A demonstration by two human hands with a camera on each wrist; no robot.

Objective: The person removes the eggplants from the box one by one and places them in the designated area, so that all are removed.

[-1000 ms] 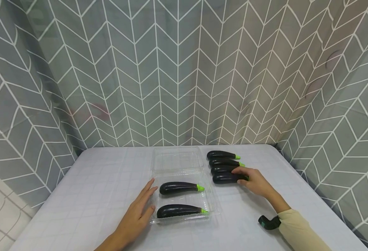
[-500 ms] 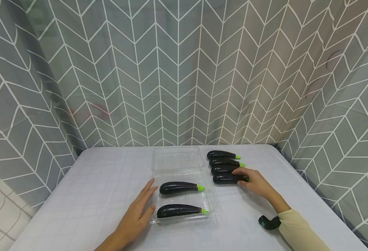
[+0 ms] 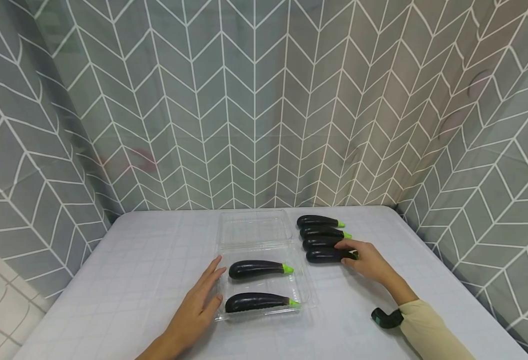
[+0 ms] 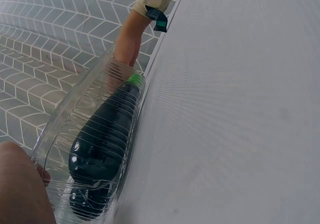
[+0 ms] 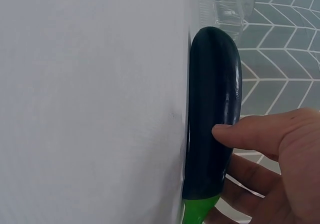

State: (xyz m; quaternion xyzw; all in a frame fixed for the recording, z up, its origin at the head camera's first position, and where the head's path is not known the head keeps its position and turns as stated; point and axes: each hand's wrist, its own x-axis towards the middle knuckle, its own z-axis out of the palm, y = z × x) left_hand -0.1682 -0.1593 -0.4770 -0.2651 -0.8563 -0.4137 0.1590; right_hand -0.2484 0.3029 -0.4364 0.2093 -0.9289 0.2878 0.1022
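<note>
A clear plastic clamshell box [image 3: 268,284] lies open on the table, its lid [image 3: 256,227] folded back away from me. Inside are two dark eggplants with green stems, a far one [image 3: 256,269] and a near one [image 3: 259,302]. My left hand [image 3: 196,310] touches the box's left side with fingers spread and fairly straight. To the right of the box, my right hand [image 3: 367,260] holds the nearest eggplant [image 3: 322,255] of a row near its stem end. In the right wrist view the thumb presses on this eggplant [image 5: 212,99], fingers on its other side.
Behind the held eggplant, several more lie side by side, including a farthest one [image 3: 317,221]. A dark strap-like item [image 3: 386,318] shows by the right sleeve [image 3: 430,325]. White cloth covers the table [image 3: 156,260]; a patterned curtain [image 3: 255,110] hangs behind it.
My right hand and the eggplant it holds have shifted very slightly to the right. The left hand and the box have stayed put.
</note>
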